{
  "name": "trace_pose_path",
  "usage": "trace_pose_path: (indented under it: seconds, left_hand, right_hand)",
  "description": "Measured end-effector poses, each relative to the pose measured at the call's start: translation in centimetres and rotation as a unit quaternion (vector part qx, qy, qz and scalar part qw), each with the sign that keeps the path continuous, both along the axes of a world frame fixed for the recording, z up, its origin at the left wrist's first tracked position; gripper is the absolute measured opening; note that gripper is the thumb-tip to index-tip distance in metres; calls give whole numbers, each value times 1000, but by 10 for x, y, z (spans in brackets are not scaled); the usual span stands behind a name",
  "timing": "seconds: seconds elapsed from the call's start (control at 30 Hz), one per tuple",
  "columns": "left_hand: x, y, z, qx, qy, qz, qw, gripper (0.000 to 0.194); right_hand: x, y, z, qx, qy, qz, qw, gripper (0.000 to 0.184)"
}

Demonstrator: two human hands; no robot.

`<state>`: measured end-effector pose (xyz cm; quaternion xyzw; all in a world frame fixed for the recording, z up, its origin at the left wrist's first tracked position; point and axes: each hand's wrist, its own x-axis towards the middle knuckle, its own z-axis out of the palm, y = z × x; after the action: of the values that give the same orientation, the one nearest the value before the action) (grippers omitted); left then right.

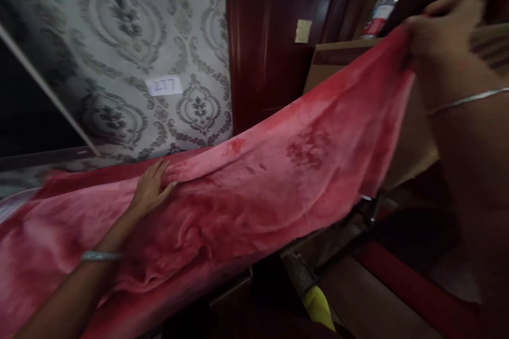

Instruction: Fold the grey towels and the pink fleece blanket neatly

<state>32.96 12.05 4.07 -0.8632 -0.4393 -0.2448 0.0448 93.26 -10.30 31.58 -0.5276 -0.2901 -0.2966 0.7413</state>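
Observation:
A large pink-red plush blanket point(254, 190) stretches across the view from lower left to upper right. My left hand point(153, 188) lies on it with fingers spread flat, pressing the fabric down near the far edge. My right hand point(441, 24) is raised at the upper right, blurred, with its fingers pinched closed on the blanket's corner and lifting it. A thin bangle circles each wrist.
A patterned grey wall point(131, 47) with a small white label point(164, 86) is behind. A dark red wooden door point(274, 37) stands at centre. A cardboard box point(334, 63) and a plastic bottle point(384, 5) are at upper right. A yellow object point(318, 307) lies below.

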Motion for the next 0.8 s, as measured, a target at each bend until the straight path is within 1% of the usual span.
trace_pose_path:
  seconds: [0.03,0.07,0.1,0.17,0.23,0.27,0.33,0.37,0.43,0.5,0.53,0.6,0.63,0.67,0.7,0.73,0.8]
  left_hand:
    - [17,1,0,2,6,-33,999,74]
    - [33,2,0,5,9,-62,998,74]
    - [48,4,0,6,8,-87,996,74]
    - [78,4,4,3,-4,-129,992,73]
    - [110,-4,15,-1,-31,-168,985,69]
    - [126,-11,24,0,-46,-191,980,66]
    - [161,-29,47,14,-81,-245,966,59]
    - [179,-40,61,23,-96,-273,957,57]
    - [215,-60,90,28,-135,-326,935,57]
    - [250,-76,118,31,-198,-363,910,64]
    - [266,-83,129,30,-229,-380,895,71]
    - [291,-94,145,18,-277,-420,864,82]
    - [299,-98,148,4,-291,-441,849,85]
    - [305,-102,148,-15,-301,-459,836,83]
    - [308,-105,145,-38,-306,-470,827,77]
    - [307,-108,140,-64,-306,-472,824,68]
    - [296,-110,124,-110,-301,-446,835,50]
  right_hand:
    - [-12,-2,1,-50,46,-24,997,27]
    - [-22,-4,2,-102,77,5,992,21]
    - [-30,-4,2,-113,91,45,988,18]
    - [-37,-4,2,-124,95,62,986,17]
    - [-39,-2,2,-125,91,76,985,16]
    - [-40,-1,2,-127,91,86,984,16]
    - [-48,0,2,-134,85,114,981,21]
    - [-56,0,1,-140,79,138,977,24]
    - [-76,0,0,-150,62,192,968,30]
    - [-101,0,-5,-156,41,238,958,33]
    - [-112,0,-9,-156,27,258,953,33]
    - [-133,1,-21,-157,-9,303,940,32]
    - [-141,2,-29,-158,-31,332,929,31]
    - [-148,3,-39,-160,-54,360,918,31]
    - [-154,5,-50,-162,-75,385,905,31]
    - [-159,6,-62,-167,-92,406,894,31]
    - [-167,10,-89,-183,-116,446,868,33]
